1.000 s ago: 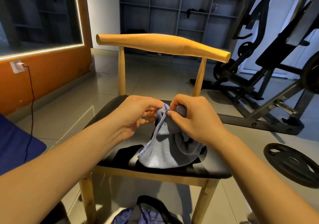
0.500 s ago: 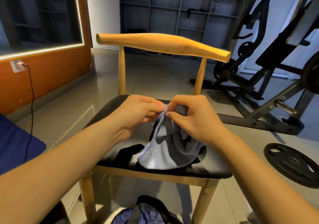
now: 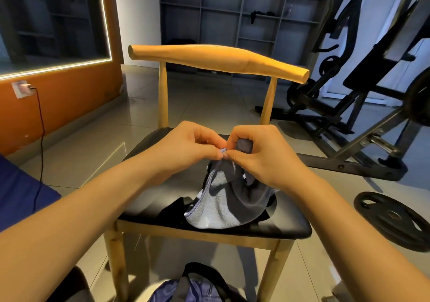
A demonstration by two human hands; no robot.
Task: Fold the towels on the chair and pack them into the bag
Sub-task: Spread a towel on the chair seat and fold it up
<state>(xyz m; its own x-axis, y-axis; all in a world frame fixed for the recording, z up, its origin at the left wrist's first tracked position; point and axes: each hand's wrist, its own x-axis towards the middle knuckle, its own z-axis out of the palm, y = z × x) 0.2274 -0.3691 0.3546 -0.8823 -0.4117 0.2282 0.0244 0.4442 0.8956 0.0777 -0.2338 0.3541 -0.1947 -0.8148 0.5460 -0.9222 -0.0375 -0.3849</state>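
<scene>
Nearest, the blue bag (image 3: 186,289) sits on the floor at the foot of the chair (image 3: 151,192); too little of it shows to tell whether its mouth is open. Above it, on the right half of the black seat, a grey-blue towel (image 3: 221,208) hangs in a loose cone, its lower folds resting on the seat and partly on a dark cloth (image 3: 172,208) that may be a second towel. At its peak the left hand (image 3: 186,148) and right hand (image 3: 260,155) meet, each grip closed in a thumb-and-finger pinch on the hem, the right also bunching some fabric in its curled fingers. This looks like the start of the folding: finding an edge. Next, I judge, the hands must slide apart along the hem to two corners and lift the towel flat. A weight plate (image 3: 393,220) lies on the floor to the right, with a gym machine (image 3: 349,115) and shelves (image 3: 221,11) farther off.
</scene>
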